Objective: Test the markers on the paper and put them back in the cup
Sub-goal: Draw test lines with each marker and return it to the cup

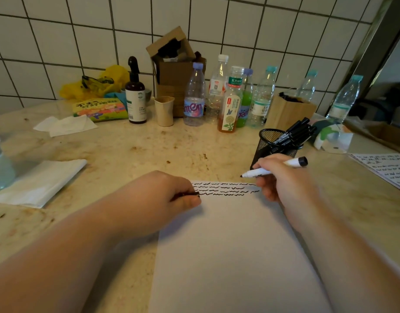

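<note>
While the far left of the counter [131,152] is just clutter, a folded white cloth [39,181] and some tissues [64,125], the action starts at the left hand [169,195]. It's curled down on the top left corner of the paper [228,245], probably pinning the sheet so it doesn't slide, and it pinches something small and dark [190,194], likely the cap, though I can't say for sure. Next over are the squiggle rows [224,189] across the top of the page, so testing looks well underway. Right hand [282,175] grips a white-barrelled marker [272,169] with the tip pointing left, lifted just above the paper's top edge, not touching. Just behind that hand sits the black mesh cup [268,143] with several black markers [296,132] leaning out the right side, close enough to drop this one back in. Further right lies another scribbled sheet [386,168].
</note>
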Tool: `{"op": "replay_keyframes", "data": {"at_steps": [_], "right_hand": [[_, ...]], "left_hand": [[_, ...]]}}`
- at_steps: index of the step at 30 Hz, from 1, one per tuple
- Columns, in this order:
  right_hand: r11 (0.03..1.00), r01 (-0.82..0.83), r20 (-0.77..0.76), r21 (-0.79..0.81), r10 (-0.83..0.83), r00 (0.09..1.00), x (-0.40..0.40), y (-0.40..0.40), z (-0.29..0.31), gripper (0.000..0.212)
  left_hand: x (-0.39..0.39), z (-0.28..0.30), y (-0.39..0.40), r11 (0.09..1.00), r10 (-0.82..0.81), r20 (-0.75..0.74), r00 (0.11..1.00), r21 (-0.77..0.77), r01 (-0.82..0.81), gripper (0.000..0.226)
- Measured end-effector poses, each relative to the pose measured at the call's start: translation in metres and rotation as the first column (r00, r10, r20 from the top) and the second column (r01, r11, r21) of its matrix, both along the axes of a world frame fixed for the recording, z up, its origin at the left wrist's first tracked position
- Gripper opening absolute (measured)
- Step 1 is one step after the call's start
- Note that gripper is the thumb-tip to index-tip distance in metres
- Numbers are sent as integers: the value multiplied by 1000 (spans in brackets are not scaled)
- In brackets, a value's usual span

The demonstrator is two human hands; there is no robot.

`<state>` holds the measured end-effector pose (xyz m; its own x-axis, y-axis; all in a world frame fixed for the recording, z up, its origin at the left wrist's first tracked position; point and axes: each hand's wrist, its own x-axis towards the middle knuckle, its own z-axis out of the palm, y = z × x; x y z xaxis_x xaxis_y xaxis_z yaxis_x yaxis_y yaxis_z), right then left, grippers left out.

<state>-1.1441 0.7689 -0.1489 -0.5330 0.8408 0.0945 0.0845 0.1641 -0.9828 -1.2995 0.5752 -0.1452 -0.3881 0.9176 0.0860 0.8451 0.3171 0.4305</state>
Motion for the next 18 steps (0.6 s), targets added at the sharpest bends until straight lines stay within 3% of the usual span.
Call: {"op": "replay_keyframes", "data": {"at_steps": [7,18], "right_hand": [[987,82,279,136,-118,953,3,12,-12,22],[991,121,246,53,-130,960,-1,22,-20,32]], "left_hand": [[-6,-5,-1,999,15,-50,999,-45,-17,34],[-8,-8,-1,998,20,-32,999,-55,-22,36]]}}
